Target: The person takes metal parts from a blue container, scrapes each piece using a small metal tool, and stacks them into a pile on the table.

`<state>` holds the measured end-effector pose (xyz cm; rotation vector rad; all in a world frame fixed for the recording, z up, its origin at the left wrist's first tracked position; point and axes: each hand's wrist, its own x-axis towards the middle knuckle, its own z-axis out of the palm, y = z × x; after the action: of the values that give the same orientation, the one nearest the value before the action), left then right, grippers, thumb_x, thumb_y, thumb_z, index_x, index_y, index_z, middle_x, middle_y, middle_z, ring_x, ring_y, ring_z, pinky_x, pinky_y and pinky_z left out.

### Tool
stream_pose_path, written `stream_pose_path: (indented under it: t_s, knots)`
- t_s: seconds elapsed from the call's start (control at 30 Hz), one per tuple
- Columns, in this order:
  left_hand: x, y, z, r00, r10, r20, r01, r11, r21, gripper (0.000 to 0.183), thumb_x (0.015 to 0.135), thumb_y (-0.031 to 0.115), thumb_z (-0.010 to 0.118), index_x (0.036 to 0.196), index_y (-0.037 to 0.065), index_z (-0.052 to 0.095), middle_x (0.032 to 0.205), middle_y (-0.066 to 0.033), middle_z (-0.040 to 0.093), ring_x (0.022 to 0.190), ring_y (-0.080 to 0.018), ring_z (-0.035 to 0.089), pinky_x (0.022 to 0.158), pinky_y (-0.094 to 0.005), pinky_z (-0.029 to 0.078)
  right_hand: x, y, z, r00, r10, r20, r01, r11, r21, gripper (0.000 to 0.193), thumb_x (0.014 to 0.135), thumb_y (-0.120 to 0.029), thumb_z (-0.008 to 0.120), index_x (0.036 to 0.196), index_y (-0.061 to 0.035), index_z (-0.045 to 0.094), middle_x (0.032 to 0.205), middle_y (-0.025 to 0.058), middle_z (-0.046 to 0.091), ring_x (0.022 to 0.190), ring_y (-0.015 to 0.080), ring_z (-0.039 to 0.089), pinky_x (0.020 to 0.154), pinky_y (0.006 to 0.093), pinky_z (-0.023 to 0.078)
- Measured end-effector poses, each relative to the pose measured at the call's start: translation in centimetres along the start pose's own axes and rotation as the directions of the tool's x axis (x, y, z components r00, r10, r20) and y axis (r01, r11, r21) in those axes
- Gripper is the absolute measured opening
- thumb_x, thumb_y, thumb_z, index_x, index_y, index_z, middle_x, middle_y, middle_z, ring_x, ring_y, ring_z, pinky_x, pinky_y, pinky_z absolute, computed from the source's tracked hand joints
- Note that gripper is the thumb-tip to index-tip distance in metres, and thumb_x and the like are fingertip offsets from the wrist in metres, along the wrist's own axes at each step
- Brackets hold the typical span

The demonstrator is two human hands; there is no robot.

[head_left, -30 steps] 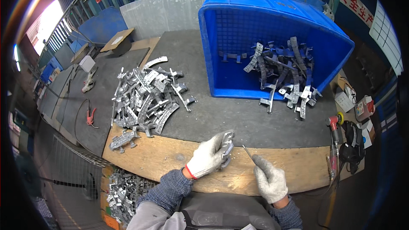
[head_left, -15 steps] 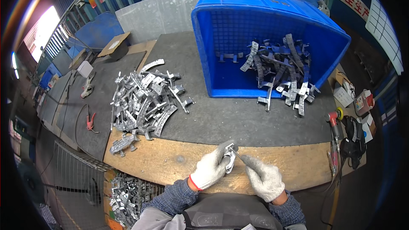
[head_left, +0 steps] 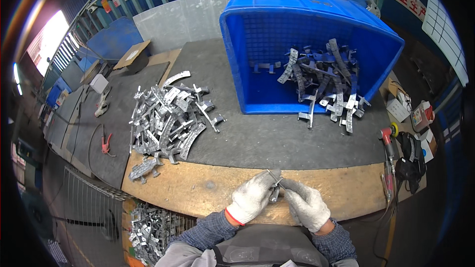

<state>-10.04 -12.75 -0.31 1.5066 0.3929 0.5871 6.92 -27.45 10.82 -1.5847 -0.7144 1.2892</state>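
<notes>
Both my hands wear white knitted gloves with grey fingers and meet above the wooden front strip of the bench. My left hand is closed around a small silver metal bracket, much of it hidden by the fingers. In my right hand, thumb and fingers pinch a thin, slender tool whose tip lies against the upper end of the bracket. The tool's exact kind is too small to tell. Left of my hands is a heap of similar metal brackets, with one bracket nearest on the wood.
A blue crate lies on its side, brackets spilling from its mouth. At right are a red power tool with a yellow pad and a black bag-like thing. A red air gun lies left; brackets fill a lower basket.
My hands have drawn closer together, the left shifting slightly right. The bracket has turned in my left fingers and shows less of its face; the slender tool stays against it.
</notes>
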Motion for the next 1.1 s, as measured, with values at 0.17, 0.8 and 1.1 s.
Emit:
stream_pose_path:
  t_s: [0.17, 0.8, 1.1]
  knots:
    - [1.7, 5.1, -0.7, 0.854, -0.319, -0.412, 0.084, 0.865, -0.495, 0.058, 0.107, 0.009, 0.070, 0.157, 0.002, 0.042, 0.135, -0.0193, 0.069, 0.109, -0.0289, 0.077, 0.092, -0.0441, 0.068, -0.5, 2.4, -0.5, 0.814, -0.562, 0.146, 0.382, 0.328, -0.864, 0.050, 0.103, -0.015, 0.070, 0.152, -0.0129, 0.063, 0.094, 0.0178, 0.080, 0.066, 0.0360, 0.074, 0.058, 0.0431, 0.061]
    - [-2.0, 7.3, 1.9, 0.976, 0.185, -0.119, -0.215, 0.917, -0.335, 0.031, 0.104, -0.007, 0.060, 0.135, -0.001, 0.054, 0.108, -0.0086, 0.062, 0.086, -0.0169, 0.061, 0.077, -0.0358, 0.056, 1.2, 4.6, 0.0, 0.927, -0.371, 0.063, 0.305, 0.644, -0.702, 0.045, 0.107, -0.023, 0.066, 0.150, -0.0074, 0.064, 0.115, 0.0192, 0.081, 0.089, 0.0355, 0.081, 0.071, 0.0465, 0.064]
    - [-1.5, 5.3, 0.9, 0.937, 0.345, 0.045, -0.291, 0.707, 0.645, 0.039, 0.088, -0.009, 0.075, 0.126, -0.002, 0.068, 0.114, -0.0175, 0.075, 0.104, -0.0338, 0.075, 0.101, -0.0472, 0.059, 0.9, 4.5, 0.4, 0.972, -0.221, 0.082, 0.231, 0.835, -0.500, 0.041, 0.112, -0.029, 0.061, 0.143, -0.0040, 0.070, 0.121, 0.0191, 0.082, 0.097, 0.0348, 0.082, 0.083, 0.0448, 0.065]
